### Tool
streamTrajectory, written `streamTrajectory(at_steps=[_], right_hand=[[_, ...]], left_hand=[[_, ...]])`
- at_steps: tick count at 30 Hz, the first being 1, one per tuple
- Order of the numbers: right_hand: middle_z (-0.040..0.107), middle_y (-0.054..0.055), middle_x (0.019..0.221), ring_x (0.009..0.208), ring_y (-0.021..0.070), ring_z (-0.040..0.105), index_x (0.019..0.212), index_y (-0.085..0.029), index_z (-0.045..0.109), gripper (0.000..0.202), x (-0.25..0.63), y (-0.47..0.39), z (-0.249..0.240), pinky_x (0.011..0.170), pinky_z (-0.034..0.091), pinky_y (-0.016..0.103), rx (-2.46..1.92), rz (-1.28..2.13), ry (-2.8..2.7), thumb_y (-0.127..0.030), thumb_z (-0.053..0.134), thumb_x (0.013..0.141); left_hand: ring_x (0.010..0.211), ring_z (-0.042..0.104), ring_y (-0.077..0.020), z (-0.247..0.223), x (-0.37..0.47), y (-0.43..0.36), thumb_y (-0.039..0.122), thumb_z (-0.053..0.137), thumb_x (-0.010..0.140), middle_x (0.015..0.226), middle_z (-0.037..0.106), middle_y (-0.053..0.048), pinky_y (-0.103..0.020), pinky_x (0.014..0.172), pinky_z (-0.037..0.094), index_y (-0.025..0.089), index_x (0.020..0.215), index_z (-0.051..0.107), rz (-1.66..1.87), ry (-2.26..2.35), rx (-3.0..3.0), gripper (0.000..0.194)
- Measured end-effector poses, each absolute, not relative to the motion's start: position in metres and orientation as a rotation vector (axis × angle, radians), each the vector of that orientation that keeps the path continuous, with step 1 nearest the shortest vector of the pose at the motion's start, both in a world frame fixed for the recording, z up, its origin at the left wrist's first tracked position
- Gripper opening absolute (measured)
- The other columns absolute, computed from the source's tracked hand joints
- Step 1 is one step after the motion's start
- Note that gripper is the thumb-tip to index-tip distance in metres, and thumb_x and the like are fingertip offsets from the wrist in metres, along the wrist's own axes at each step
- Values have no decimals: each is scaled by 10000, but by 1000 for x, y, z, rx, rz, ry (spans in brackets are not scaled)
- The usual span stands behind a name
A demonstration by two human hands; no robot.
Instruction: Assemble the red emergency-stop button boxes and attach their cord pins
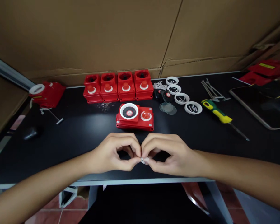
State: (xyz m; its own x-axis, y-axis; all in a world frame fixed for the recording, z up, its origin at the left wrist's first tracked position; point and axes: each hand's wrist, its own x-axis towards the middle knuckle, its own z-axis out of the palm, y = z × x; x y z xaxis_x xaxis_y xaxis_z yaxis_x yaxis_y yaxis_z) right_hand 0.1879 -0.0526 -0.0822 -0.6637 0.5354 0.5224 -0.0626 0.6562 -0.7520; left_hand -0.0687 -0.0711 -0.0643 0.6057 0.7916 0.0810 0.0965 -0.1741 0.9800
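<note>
My left hand (121,151) and my right hand (169,152) meet near the front edge of the table, fingertips touching. Between their thumbs and forefingers both pinch a small whitish piece (144,160); the fingers cover most of it, so its kind does not show. Just beyond them lies a red box (135,123) with a white ring (122,116) around a black disc, plus a round orange-red button (146,116) in a white collar. Neither hand touches this box.
Several red housings (108,95) line the cardboard wall. To their right are small white parts (160,84), clear discs (168,108) and white rings holding screws (193,108). A yellow-green screwdriver (216,111) and a tablet-like device (254,102) lie at right; another red unit (49,93) sits left.
</note>
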Motion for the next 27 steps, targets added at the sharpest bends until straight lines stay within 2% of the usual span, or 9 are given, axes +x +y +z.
streamTrajectory(at_steps=[11, 17, 19, 21, 23, 24, 25, 26, 27], right_hand=[[752, 23, 997, 867, -9, 760, 1017, -93, 727, 161, 187, -55, -87, 821, 655, 49, -529, 1453, -2020, -243, 784, 1024], [771, 2, 948, 798, -40, 692, 996, -110, 784, 88, 212, -28, -50, 766, 582, 3, -540, 1110, -2278, -196, 779, 1010], [779, -15, 861, 702, -53, 655, 945, -126, 855, 303, 238, -5, -22, 687, 497, 2, -714, 846, -2429, -404, 772, 1033], [756, -15, 796, 634, -55, 622, 850, -26, 849, 856, 263, 18, 2, 678, 382, 101, -1167, 484, -2433, -785, 481, 996], [727, 123, 894, 451, -98, 366, 553, 127, 647, 1198, 281, 34, 15, 642, 264, 300, -1725, 131, -2274, -847, 55, 921], [711, 309, 1156, 377, -136, 225, 449, 144, 537, 1218, 287, 37, 17, 638, 253, 339, -1882, 42, -2178, -930, 141, 864], [491, 583, 1382, 366, -199, 67, 429, 111, 480, 1172, 291, 37, 15, 621, 287, 339, -1942, 12, -2079, -1004, 364, 767], [189, 681, 1524, 430, -247, -31, 420, 67, 434, 1138, 293, 34, 11, 615, 364, 352, -1969, -24, -2007, -1033, 501, 702], [55, 610, 1652, 485, -257, -38, 443, 27, 446, 1109, 295, 30, 6, 644, 464, 376, -1972, -68, -1958, -1051, 558, 677]], left_hand=[[787, 798, -144, -61, -72, -71, 178, 884, 1006, 931, 820, -52, -206, 785, 683, 176, 992, 858, 718, 729, 1822, 30], [786, 796, -140, -60, -71, -71, 197, 893, 1021, 928, 813, -49, -210, 772, 671, 175, 973, 854, 790, 783, 1745, 66], [751, 794, -132, -61, -71, -70, 260, 910, 1037, 933, 792, -48, -219, 748, 674, 162, 945, 820, 849, 787, 1611, 162], [717, 786, -123, -63, -70, -67, 354, 949, 1032, 929, 778, -46, -224, 730, 680, 148, 922, 779, 904, 786, 1478, 289], [695, 777, -122, -64, -71, -65, 440, 984, 1006, 893, 772, -44, -227, 712, 684, 139, 905, 745, 940, 790, 1383, 398], [686, 773, -123, -65, -71, -63, 468, 994, 994, 870, 770, -42, -229, 702, 686, 137, 898, 732, 947, 792, 1351, 433], [677, 767, -124, -65, -72, -62, 483, 1001, 986, 851, 769, -41, -230, 692, 687, 137, 894, 724, 951, 790, 1328, 452], [669, 762, -124, -65, -72, -61, 488, 1005, 981, 841, 770, -41, -233, 685, 689, 138, 893, 719, 949, 785, 1312, 460], [663, 759, -125, -65, -72, -61, 485, 1008, 978, 837, 775, -42, -236, 680, 692, 140, 894, 716, 947, 778, 1302, 460]])
